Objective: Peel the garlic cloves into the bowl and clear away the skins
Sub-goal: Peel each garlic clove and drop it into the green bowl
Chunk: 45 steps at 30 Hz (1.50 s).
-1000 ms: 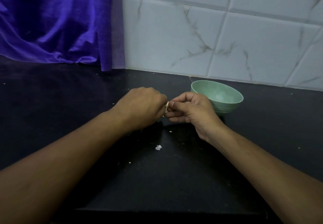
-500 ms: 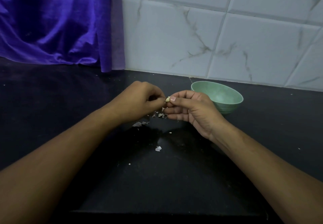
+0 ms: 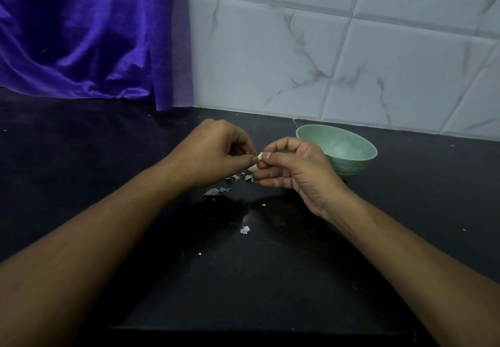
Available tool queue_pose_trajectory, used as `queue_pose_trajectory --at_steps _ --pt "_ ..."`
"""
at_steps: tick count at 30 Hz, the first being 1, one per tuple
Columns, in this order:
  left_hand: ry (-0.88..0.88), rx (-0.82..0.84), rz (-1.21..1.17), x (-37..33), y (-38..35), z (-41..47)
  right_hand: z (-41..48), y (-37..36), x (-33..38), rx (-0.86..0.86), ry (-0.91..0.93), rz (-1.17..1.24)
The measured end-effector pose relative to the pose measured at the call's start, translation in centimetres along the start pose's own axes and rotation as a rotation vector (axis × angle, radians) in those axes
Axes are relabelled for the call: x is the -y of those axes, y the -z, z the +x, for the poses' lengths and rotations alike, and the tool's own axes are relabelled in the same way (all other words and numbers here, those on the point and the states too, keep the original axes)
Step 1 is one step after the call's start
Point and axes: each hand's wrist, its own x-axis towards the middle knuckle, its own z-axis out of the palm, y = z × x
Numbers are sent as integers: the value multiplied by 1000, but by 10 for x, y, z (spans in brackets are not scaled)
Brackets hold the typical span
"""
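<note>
A small pale garlic clove (image 3: 260, 156) is pinched between the fingertips of both hands above the black counter. My left hand (image 3: 213, 151) has thumb and forefinger on its left end. My right hand (image 3: 295, 168) pinches its right end, the other fingers curled below. A second pale clove (image 3: 253, 168) shows just under the fingers. A pile of papery skins (image 3: 232, 181) lies on the counter under the hands, and a single flake (image 3: 244, 229) lies nearer me. The green bowl (image 3: 351, 162) stands right behind my right hand; its inside looks empty.
The black counter (image 3: 81, 157) runs to a white marble-tiled wall (image 3: 324, 62) at the back. A purple cloth (image 3: 81, 35) hangs at the back left. Tiny skin crumbs dot the counter. The counter's front edge (image 3: 243, 329) is close to me.
Both hands have lifted a little off the counter, uncovering the skin pile beneath them. The clove now shows more plainly between the fingertips.
</note>
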Motion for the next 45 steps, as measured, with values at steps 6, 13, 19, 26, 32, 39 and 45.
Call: queue_pose_trajectory --at_steps 6,13,19,26,32,39,45 --pt "35 -45 11 -5 -3 -1 -2 -1 0 5 -7 3" --pt "44 -83 -15 -11 -6 -4 -3 1 3 38 -17 22" --pt "99 -125 -25 -9 -7 -3 -3 -1 -1 78 5 -52" --pt "200 -73 -130 -9 -2 -2 -1 -1 -3 101 61 -89" --pt "248 -5 -317 -3 -5 0 1 -1 -1 53 105 35" --pt "274 75 -462 2 -6 2 2 2 2 60 103 48" --pt "221 24 -471 4 -2 3 2 4 1 36 87 7"
